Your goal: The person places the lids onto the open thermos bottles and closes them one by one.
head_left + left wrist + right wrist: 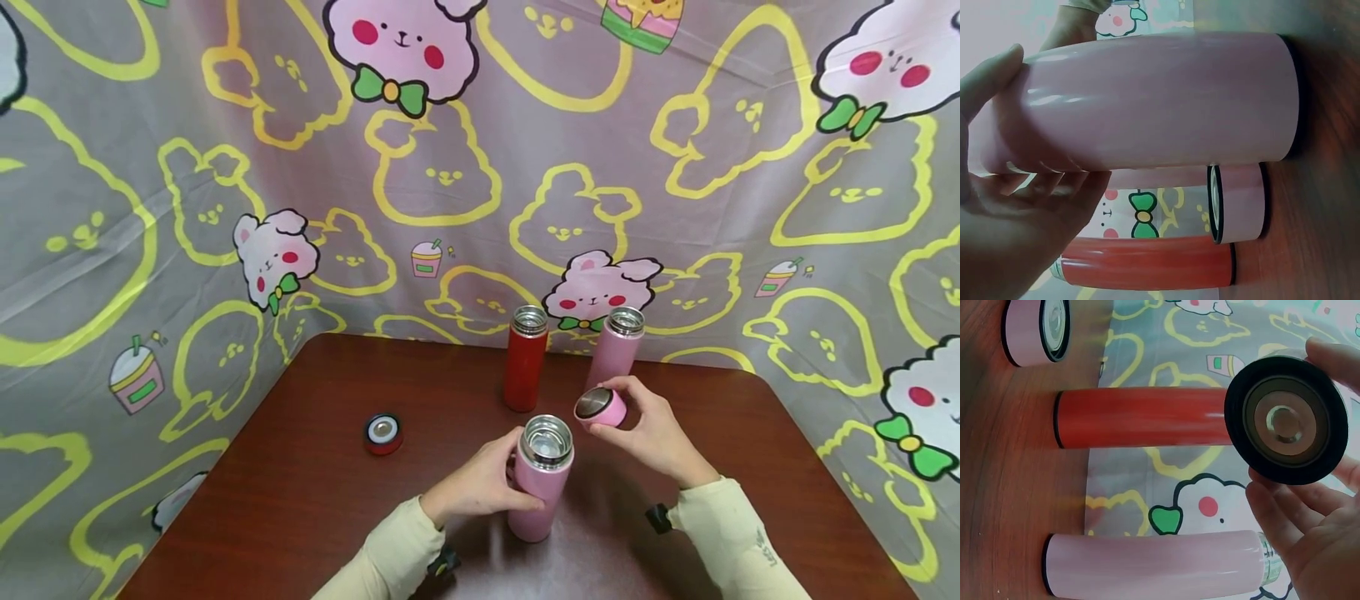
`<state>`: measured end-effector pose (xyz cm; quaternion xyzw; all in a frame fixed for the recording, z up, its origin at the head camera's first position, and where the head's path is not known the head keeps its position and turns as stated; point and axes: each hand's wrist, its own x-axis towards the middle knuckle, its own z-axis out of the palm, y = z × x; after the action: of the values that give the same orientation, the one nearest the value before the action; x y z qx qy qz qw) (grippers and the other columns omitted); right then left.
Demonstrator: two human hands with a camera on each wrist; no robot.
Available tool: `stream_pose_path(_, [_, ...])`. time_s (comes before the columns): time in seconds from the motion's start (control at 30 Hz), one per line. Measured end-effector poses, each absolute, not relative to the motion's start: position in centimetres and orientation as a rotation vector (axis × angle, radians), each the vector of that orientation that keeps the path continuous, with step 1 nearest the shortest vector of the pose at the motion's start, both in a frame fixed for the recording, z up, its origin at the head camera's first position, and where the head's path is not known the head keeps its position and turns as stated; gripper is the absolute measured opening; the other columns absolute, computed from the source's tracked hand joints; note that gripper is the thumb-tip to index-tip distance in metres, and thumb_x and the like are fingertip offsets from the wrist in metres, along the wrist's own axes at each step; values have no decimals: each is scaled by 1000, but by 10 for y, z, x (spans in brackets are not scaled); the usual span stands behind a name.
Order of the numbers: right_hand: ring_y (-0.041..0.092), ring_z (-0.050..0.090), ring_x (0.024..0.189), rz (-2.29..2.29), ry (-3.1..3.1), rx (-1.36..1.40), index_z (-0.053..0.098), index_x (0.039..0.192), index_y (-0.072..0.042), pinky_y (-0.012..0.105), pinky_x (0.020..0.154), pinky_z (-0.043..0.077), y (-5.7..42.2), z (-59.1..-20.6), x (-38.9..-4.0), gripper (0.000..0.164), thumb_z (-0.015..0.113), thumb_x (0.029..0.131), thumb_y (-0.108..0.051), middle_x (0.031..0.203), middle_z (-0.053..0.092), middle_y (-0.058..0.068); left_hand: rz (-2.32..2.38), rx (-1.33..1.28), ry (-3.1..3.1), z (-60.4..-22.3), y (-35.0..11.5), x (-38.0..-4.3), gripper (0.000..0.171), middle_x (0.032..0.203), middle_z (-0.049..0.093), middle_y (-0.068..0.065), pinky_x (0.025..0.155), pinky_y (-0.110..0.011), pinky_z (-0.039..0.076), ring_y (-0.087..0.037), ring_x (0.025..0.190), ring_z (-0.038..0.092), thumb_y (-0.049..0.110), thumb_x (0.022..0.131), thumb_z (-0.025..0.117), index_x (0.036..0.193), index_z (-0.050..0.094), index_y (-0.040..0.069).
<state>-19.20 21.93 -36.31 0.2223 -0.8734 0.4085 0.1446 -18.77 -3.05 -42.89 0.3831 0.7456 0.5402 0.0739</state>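
My left hand grips a pink thermos flask around its upper body; its steel mouth is uncovered. In the left wrist view, the thumb and fingers lie on either side of the pink flask. Up to its right, my right hand pinches a pink lid by its rim, apart from the flask. The right wrist view looks onto the inner face of that lid. A second pink lid stands on the table beyond the held flask, mostly hidden in the head view.
Behind the hands stand a lidless red flask and another lidless pink flask. A red lid lies inner side up on the left of the brown table. A patterned cloth hangs around the table's back and sides.
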Motion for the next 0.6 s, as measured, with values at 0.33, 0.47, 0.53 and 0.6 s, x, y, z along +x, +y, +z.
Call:
stream_pose_path(0.33, [16, 55, 91, 1261, -2511, 716, 46, 105, -6, 22, 75, 46, 222, -368, -196, 55, 79, 63, -19, 106, 55, 5, 1665, 1156, 2260, -430, -29, -189, 68, 107, 54, 7, 73, -27, 47, -9, 96, 54, 18, 60, 81, 116, 42, 20])
stream_pose_path(0.47, [15, 55, 93, 1259, -2520, 728, 44, 102, -6, 21, 77, 45, 223, -369, -196, 54, 79, 63, -18, 108, 55, 4, 1653, 1181, 2288, -431, -28, -191, 68, 107, 54, 7, 76, -25, 46, -8, 98, 53, 19, 60, 81, 116, 43, 19])
stream_pose_path(0.53, [15, 54, 93, 1263, -2509, 723, 43, 99, -5, 21, 77, 45, 222, -369, -196, 53, 80, 63, -17, 107, 55, 4, 1646, 1192, 2304, -431, -27, -191, 68, 107, 54, 8, 78, -25, 45, -8, 98, 53, 20, 60, 81, 116, 43, 19])
stream_pose_path(0.6, [15, 53, 93, 1261, -2496, 709, 43, 97, -5, 20, 77, 45, 222, -369, -196, 52, 80, 63, -17, 106, 54, 4, 1644, 1199, 2316, -431, -27, -191, 69, 107, 54, 9, 80, -24, 44, -7, 98, 53, 20, 60, 81, 116, 43, 19])
